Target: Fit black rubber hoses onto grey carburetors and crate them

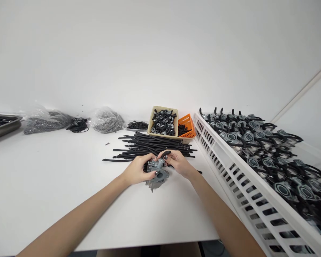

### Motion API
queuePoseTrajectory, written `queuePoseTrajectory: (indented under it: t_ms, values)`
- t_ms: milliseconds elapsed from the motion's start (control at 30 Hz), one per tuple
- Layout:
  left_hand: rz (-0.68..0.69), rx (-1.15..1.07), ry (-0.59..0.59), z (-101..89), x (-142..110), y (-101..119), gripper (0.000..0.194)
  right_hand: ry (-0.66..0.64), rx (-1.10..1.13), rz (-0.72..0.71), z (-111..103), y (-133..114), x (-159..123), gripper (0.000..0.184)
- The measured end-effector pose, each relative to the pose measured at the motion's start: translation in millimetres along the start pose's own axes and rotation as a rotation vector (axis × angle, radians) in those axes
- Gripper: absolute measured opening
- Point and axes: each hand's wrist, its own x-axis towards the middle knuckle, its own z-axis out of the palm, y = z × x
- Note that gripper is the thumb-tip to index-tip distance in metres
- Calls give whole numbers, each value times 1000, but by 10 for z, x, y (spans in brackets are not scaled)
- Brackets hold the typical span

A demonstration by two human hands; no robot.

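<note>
A grey metal carburetor (155, 184) is held above the front middle of the white table. My left hand (137, 170) is closed around its left side, the thumb pressed near the round bore. My right hand (178, 162) pinches the carburetor's round top cap (161, 162), from which a black rubber elbow (166, 154) sticks up. The cap sits at the carburetor's top; whether it is fully seated I cannot tell. Just behind both hands lies a loose pile of black rubber hoses (149, 144). Fingers hide part of the carburetor's upper body.
A white slotted crate (246, 171) full of carburetors stands at right. Behind the hoses are a cream bin (149, 123) of caps and an orange basket (193, 125) with small black parts. Plastic bags (107, 120) of parts and a metal tray (9, 127) line the left back.
</note>
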Motion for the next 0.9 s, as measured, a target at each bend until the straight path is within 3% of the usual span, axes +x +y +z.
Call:
queuePoseTrajectory:
  t_ms: [233,433,900]
  values:
    - [6,-6,6,4,-5,-10,28,15,19,-2,6,-13,0,33]
    - [2,-30,1,8,-7,-21,32,121,94,65,16,-28,16,37]
    - [5,-12,-3,7,-12,-23,29,35,61,41,0,-82,-7,30]
